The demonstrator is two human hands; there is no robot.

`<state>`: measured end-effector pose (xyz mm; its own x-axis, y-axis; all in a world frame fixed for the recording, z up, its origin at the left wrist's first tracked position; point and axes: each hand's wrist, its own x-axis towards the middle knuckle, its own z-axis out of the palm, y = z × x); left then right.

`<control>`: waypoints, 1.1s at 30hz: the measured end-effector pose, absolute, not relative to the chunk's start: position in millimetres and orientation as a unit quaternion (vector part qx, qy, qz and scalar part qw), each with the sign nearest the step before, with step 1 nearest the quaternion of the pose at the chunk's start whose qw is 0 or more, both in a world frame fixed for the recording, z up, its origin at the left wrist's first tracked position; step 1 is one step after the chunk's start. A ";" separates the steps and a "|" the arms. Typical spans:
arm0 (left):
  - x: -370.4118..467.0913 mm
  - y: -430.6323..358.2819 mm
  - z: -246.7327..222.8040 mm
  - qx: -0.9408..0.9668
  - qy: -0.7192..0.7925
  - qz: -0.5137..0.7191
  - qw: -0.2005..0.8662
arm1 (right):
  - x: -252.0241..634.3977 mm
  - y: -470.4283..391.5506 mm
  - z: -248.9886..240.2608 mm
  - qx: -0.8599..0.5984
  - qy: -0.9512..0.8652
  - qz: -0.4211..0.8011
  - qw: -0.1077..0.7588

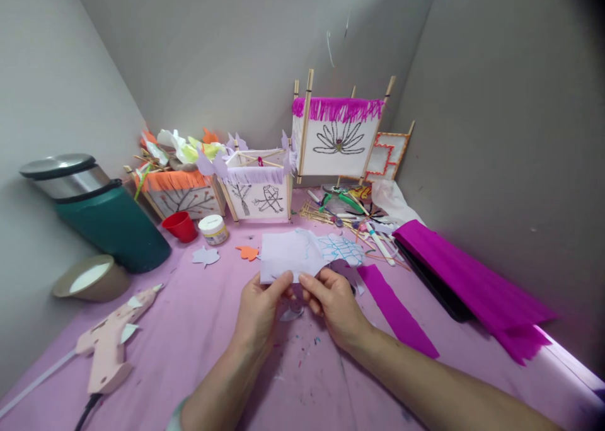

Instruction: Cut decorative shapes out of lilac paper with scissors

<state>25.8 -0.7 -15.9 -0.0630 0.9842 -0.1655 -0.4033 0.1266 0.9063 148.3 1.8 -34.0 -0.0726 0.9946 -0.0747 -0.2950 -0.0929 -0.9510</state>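
Observation:
A pale lilac sheet of paper [286, 251] is held up over the middle of the table. My left hand [265, 302] pinches its lower edge, thumb on top. Close beside it, my right hand [333, 298] grips the same edge with thumb and fingers. Blue drawn lines cover a paper part [343, 248] at the right; I cannot tell whether it joins the sheet. Left of the sheet lie an orange leaf cutout [247, 252] and a lilac leaf cutout [205, 256]. To the right runs a magenta paper strip [399, 311].
A pink glue gun [106, 343], a bowl [111, 280] and a teal tumbler [113, 223] stand left. A red cup [180, 227] and a white jar [212, 230] are farther back. Decorated paper lanterns [258, 198] line the wall. Magenta paper [463, 280] lies at right.

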 end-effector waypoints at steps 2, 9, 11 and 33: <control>23.0 0.5 -14.2 0.338 0.465 0.577 0.581 | 149.4 1.7 -31.8 -0.428 -0.415 0.600 0.534; 12.7 2.8 -5.0 0.395 0.509 0.594 0.481 | 153.0 2.9 -30.5 -0.430 -0.418 0.591 0.540; 10.8 1.4 -0.7 0.397 0.510 0.616 0.450 | 154.9 5.0 -29.7 -0.436 -0.404 0.587 0.550; 31.5 -0.9 -9.8 0.403 0.544 0.570 0.465 | 143.4 1.2 -36.4 -0.430 -0.429 0.594 0.528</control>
